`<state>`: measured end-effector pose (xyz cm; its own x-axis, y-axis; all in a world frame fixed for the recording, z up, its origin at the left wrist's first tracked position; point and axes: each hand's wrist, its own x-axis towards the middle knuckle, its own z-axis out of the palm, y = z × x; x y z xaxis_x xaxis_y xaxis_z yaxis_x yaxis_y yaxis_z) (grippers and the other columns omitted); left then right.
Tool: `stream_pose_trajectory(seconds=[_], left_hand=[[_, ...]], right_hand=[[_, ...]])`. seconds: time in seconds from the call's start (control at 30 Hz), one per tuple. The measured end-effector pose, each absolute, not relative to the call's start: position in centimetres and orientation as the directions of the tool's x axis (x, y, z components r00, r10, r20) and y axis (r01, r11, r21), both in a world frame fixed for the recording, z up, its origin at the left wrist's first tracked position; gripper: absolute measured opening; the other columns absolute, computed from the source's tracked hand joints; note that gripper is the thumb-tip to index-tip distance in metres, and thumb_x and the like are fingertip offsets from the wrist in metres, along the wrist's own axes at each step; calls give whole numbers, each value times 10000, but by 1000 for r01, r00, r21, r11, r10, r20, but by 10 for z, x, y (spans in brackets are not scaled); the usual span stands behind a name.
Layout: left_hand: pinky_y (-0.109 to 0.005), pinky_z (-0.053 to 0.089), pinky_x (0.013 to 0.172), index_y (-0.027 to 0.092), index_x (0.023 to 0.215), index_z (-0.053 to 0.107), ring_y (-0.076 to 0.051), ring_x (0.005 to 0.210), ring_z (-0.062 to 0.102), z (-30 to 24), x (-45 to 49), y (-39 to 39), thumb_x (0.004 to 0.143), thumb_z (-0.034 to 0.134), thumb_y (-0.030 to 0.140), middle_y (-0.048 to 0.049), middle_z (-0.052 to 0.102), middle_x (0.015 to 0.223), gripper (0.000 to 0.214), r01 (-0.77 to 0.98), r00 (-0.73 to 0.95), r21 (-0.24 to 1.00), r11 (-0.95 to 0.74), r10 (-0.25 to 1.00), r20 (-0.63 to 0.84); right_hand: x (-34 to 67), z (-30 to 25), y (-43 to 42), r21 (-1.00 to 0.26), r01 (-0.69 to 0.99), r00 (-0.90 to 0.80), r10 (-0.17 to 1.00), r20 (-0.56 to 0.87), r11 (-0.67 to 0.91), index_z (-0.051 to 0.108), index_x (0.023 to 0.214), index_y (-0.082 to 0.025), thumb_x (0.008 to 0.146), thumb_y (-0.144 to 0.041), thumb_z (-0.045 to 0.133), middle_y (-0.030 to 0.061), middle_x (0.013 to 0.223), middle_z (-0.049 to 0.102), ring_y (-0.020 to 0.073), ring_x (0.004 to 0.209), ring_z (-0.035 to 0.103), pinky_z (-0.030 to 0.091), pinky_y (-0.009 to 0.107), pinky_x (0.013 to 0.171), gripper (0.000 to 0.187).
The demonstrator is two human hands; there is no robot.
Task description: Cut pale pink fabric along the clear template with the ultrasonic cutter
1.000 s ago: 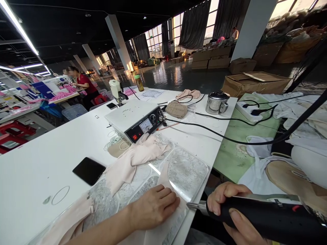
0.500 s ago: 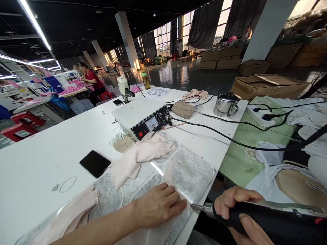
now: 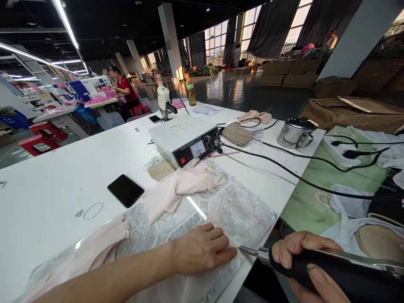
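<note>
My left hand (image 3: 202, 249) lies flat, fingers together, pressing pale pink fabric (image 3: 186, 185) onto a clear scratched plastic template (image 3: 246, 214) at the near edge of the white table (image 3: 63, 185). My right hand (image 3: 303, 261) is wrapped round the black handle of a corded cutting tool (image 3: 334, 273). The tool's metal tip (image 3: 249, 251) points left and touches the fabric right by my left fingertips. A black cable (image 3: 284, 170) runs from the tool to a white control box (image 3: 186, 139) with a dial and red switch.
A black phone (image 3: 125, 190) lies left of the fabric, with loose wire rings (image 3: 93, 210) nearby. A steel pot (image 3: 296, 131), a tan fabric piece (image 3: 237, 134), a bottle (image 3: 191, 93) and cardboard boxes (image 3: 353, 110) lie beyond. A person in red (image 3: 124, 90) works at a far table.
The camera has shifted, so the scene slid right and up. The tool tip has closed in on my left fingertips. My left hand stays pressed on the fabric.
</note>
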<state>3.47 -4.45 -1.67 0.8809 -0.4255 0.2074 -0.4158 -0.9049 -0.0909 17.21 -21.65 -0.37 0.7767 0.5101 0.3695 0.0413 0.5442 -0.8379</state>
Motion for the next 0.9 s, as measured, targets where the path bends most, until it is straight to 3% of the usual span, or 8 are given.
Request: stream_pose_trajectory(seconds=[0.9], left_hand=[[-311,385,614,102,1112,561,-170,704,502,-19,34,-42,1002,414,142,-42,550,817,188,-417,877,-49,-907,-416,239]], right_hand=[[178,-12,-211,-841,212,655,566,500,498,492,824,-231,902,-272,545,-10,667,550,138,562,571,527,296,544,103]])
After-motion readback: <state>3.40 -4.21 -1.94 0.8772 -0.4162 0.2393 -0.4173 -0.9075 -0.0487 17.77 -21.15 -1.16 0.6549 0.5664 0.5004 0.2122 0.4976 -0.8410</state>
